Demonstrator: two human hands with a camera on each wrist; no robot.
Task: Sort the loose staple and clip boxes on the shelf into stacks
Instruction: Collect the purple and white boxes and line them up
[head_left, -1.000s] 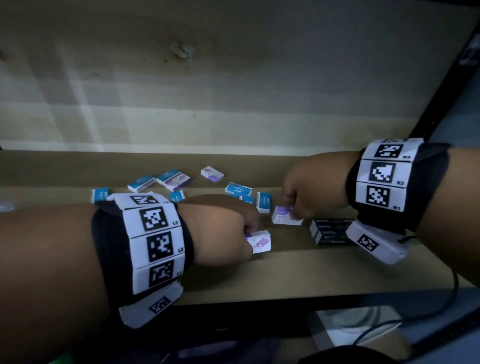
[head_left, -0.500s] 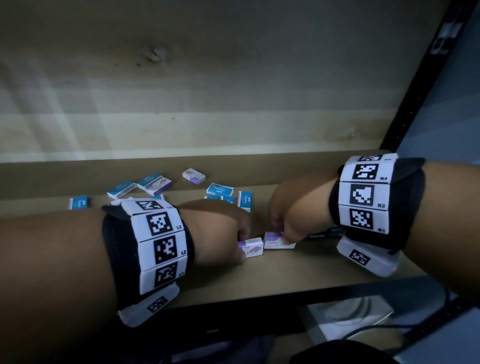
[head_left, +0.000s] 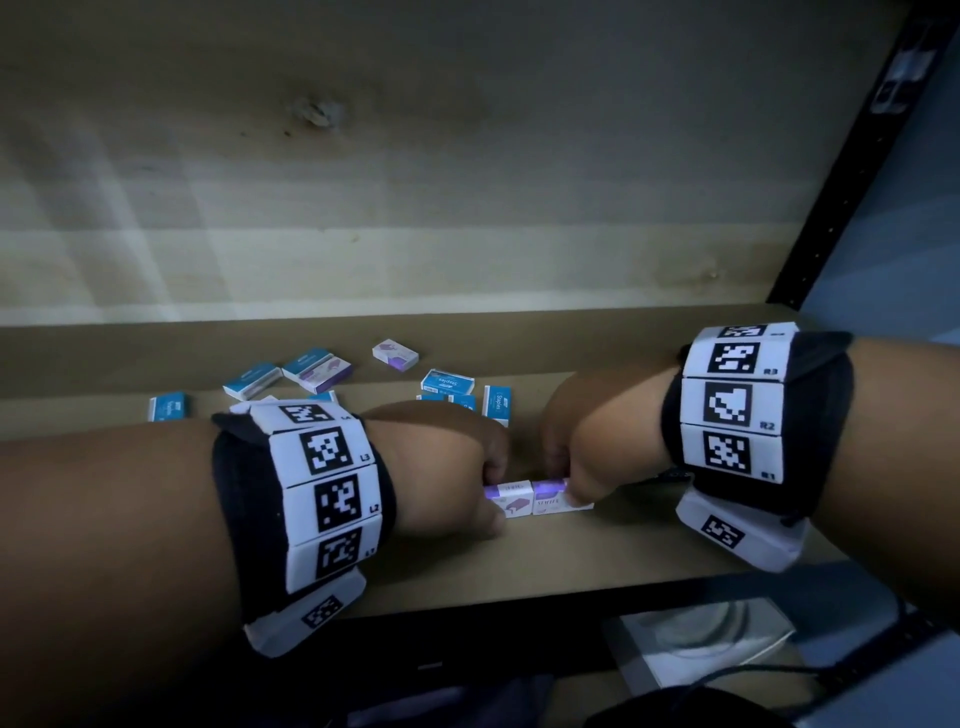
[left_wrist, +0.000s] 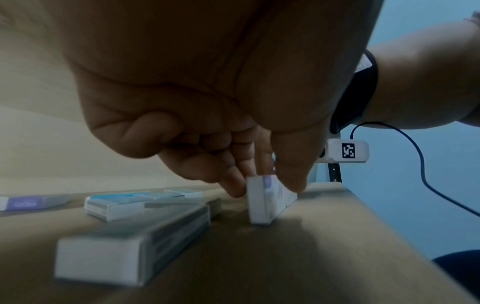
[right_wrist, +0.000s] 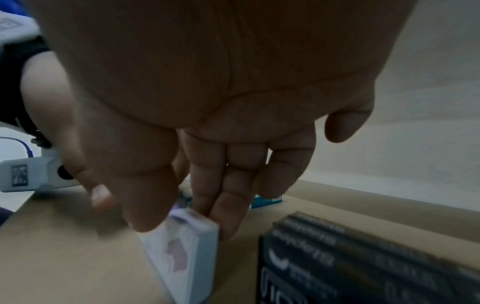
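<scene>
Both purple boxes sit end to end near the front edge of the shelf, bare board to their right. Left hand fingers pinch the left purple box; right hand fingers pinch the right purple box. Blue boxes lie scattered farther back. Only the right wrist view shows a black box just beside the right hand.

Dim, bluish, grainy light; wide-angle bending at edges; soft, motion-blurred close foregrounds in both wrist views.
</scene>
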